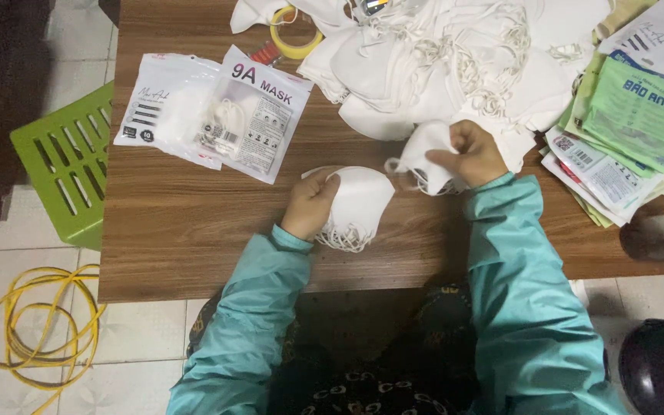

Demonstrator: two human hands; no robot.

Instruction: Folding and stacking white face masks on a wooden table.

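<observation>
At the middle of the wooden table (194,223), my left hand (310,204) is closed around a small stack of white masks (359,204), and my right hand (470,154) pinches 1 more mask (424,150) off the loose heap (455,61). I judge 2 filled packets (213,111) done; the heap and the empty bags (624,131) remain, so most is left.

wooden table (194,223) carries a white mask heap (455,61), sealed packets (213,111), tape roll (295,34), flat wrappers (632,131).
</observation>
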